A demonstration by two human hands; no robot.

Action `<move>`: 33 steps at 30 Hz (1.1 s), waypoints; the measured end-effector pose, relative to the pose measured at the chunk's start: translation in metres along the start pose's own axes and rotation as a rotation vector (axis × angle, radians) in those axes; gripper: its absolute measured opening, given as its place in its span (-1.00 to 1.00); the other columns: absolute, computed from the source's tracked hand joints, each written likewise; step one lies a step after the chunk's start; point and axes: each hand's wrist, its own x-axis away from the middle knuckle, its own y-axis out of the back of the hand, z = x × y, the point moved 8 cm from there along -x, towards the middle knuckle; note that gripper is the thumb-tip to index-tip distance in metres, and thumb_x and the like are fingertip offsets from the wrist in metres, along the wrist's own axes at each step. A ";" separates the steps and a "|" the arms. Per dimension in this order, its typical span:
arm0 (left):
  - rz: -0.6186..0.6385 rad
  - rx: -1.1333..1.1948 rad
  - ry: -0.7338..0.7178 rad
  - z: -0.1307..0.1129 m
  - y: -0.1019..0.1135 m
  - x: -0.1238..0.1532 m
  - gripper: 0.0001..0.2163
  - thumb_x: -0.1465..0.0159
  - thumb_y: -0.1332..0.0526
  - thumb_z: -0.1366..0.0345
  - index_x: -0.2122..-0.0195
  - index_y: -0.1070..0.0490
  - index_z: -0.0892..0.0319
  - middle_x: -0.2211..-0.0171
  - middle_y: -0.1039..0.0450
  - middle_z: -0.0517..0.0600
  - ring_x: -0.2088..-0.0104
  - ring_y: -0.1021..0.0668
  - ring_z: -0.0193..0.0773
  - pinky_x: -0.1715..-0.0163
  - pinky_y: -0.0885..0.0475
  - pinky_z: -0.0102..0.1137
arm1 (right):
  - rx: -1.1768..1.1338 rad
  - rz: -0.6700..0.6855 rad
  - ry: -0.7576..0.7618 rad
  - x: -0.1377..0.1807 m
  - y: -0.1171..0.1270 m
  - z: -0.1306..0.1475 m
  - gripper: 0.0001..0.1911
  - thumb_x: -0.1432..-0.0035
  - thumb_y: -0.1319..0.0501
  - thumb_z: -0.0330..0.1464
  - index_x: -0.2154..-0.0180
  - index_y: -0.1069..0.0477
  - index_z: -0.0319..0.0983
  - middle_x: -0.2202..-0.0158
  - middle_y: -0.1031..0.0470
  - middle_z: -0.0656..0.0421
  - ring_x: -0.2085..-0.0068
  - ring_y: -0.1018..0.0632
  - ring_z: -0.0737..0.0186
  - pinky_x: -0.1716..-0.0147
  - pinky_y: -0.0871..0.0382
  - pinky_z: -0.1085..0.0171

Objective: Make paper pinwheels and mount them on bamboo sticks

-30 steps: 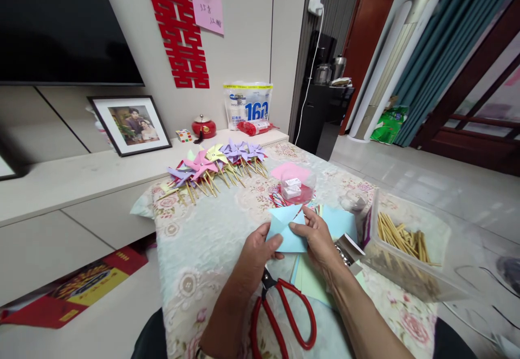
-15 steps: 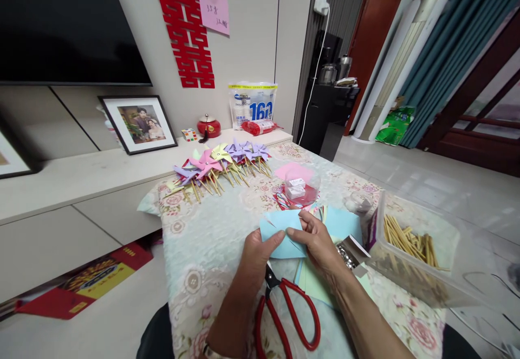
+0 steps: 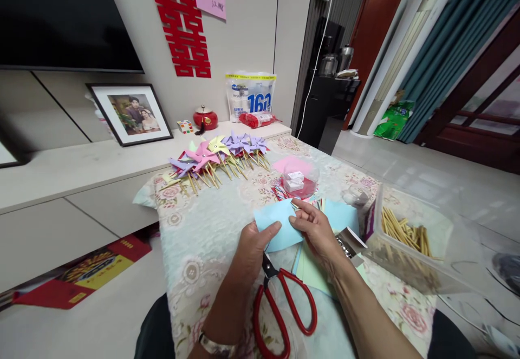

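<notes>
A light-blue sheet of paper [image 3: 273, 217] is held up between both hands above the table. My left hand [image 3: 251, 248] pinches its lower left side, thumb on top. On the right edge, my right hand [image 3: 316, 229] grips the sheet between thumb and fingers. Red-handled scissors [image 3: 270, 272] lie just below the sheet, partly beside my left wrist. Under my right forearm are pale green sheets [image 3: 311, 272], and more blue paper [image 3: 343, 217] lies behind that hand. A small open box [image 3: 352, 240] with shiny metal bits stands by my right wrist.
Several paper pinwheels on sticks [image 3: 203, 156] lie at the table's far left. A clear round container [image 3: 300, 179] holds small white boxes near the middle. At the right, a clear plastic bin [image 3: 400, 269] contains thin wooden sticks [image 3: 406, 232].
Slits showed in the blue paper before; its visible face now looks plain. Both hands still hold it, with the right fingers shifted along the edge. The view has tilted slightly.
</notes>
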 end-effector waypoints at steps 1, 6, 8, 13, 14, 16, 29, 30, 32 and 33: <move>0.003 -0.004 0.005 0.000 0.000 0.000 -0.55 -0.11 -0.43 0.23 0.01 -0.52 0.37 0.20 -0.65 0.20 0.26 -0.65 -0.01 0.14 -0.50 -0.19 | 0.000 0.004 0.002 0.000 0.000 0.000 -0.22 0.27 -0.53 -0.36 -0.05 -0.38 -0.34 0.55 -0.48 0.32 0.57 -0.41 0.39 0.52 -0.19 0.36; 0.041 -0.017 -0.012 -0.002 -0.001 0.001 -0.55 -0.12 -0.42 0.25 0.00 -0.52 0.38 0.18 -0.64 0.21 0.21 -0.65 0.00 0.11 -0.49 -0.19 | 0.002 0.019 0.013 0.000 0.000 0.001 -0.25 0.24 -0.53 -0.34 -0.05 -0.42 -0.32 0.56 -0.46 0.34 0.57 -0.38 0.41 0.53 -0.17 0.37; 0.041 0.008 -0.030 -0.004 -0.003 0.001 -0.55 -0.13 -0.42 0.25 -0.02 -0.51 0.37 0.15 -0.63 0.21 0.16 -0.64 0.01 0.08 -0.48 -0.19 | -0.010 0.011 0.024 0.001 0.001 0.002 -0.28 0.21 -0.54 -0.30 -0.04 -0.44 -0.31 0.52 -0.50 0.30 0.53 -0.43 0.38 0.48 -0.22 0.35; -0.086 0.142 -0.056 -0.005 0.002 -0.001 -0.54 -0.07 -0.45 0.27 0.00 -0.52 0.31 0.18 -0.65 0.16 0.11 -0.63 0.01 0.08 -0.49 -0.23 | -0.056 0.028 -0.017 0.005 -0.005 0.001 -0.32 0.16 -0.52 -0.22 -0.03 -0.47 -0.27 0.33 -0.60 0.16 0.34 -0.55 0.20 0.31 -0.40 0.22; -0.108 0.161 -0.058 -0.004 0.003 -0.002 -0.55 -0.06 -0.45 0.27 0.01 -0.53 0.31 0.20 -0.65 0.15 0.12 -0.63 0.01 0.09 -0.49 -0.24 | -0.050 0.035 -0.030 0.006 -0.007 0.001 -0.32 0.16 -0.52 -0.22 -0.03 -0.46 -0.26 0.33 -0.60 0.16 0.34 -0.55 0.18 0.31 -0.41 0.21; -0.124 0.184 -0.066 -0.004 0.004 -0.002 -0.57 -0.06 -0.45 0.27 0.03 -0.53 0.29 0.22 -0.66 0.13 0.14 -0.64 -0.01 0.11 -0.49 -0.26 | -0.037 0.063 -0.049 0.007 -0.011 -0.001 -0.30 0.18 -0.53 -0.26 -0.03 -0.45 -0.25 0.33 -0.60 0.17 0.34 -0.56 0.18 0.31 -0.42 0.20; -0.145 0.093 -0.045 -0.009 0.000 0.003 -0.60 0.01 -0.48 0.26 0.14 -0.57 0.29 0.27 -0.65 0.12 0.24 -0.64 -0.04 0.24 -0.50 -0.31 | 0.031 -0.009 0.017 -0.001 0.001 -0.007 -0.13 0.27 -0.52 -0.37 -0.13 -0.32 -0.27 0.50 -0.52 0.32 0.44 -0.51 0.25 0.31 -0.38 0.21; -0.140 0.099 -0.045 -0.009 0.000 0.003 -0.59 0.00 -0.47 0.26 0.11 -0.57 0.28 0.26 -0.65 0.12 0.23 -0.64 -0.04 0.23 -0.50 -0.31 | 0.035 -0.012 0.024 -0.001 0.001 -0.007 -0.13 0.27 -0.52 -0.37 -0.13 -0.31 -0.27 0.50 -0.51 0.32 0.43 -0.51 0.24 0.31 -0.38 0.21; -0.137 0.112 -0.040 -0.008 0.000 0.003 -0.57 -0.01 -0.47 0.27 0.08 -0.56 0.27 0.25 -0.65 0.12 0.22 -0.64 -0.04 0.22 -0.50 -0.30 | 0.039 -0.012 0.037 -0.001 0.002 -0.006 -0.13 0.26 -0.52 -0.37 -0.14 -0.31 -0.27 0.52 -0.48 0.34 0.40 -0.53 0.21 0.31 -0.38 0.21; -0.137 0.118 -0.040 -0.008 0.000 0.002 -0.56 -0.02 -0.46 0.27 0.06 -0.55 0.26 0.24 -0.65 0.12 0.22 -0.64 -0.04 0.21 -0.49 -0.30 | 0.042 -0.011 0.040 -0.001 0.002 -0.005 -0.13 0.26 -0.51 -0.37 -0.14 -0.31 -0.26 0.54 -0.45 0.35 0.39 -0.53 0.20 0.31 -0.38 0.22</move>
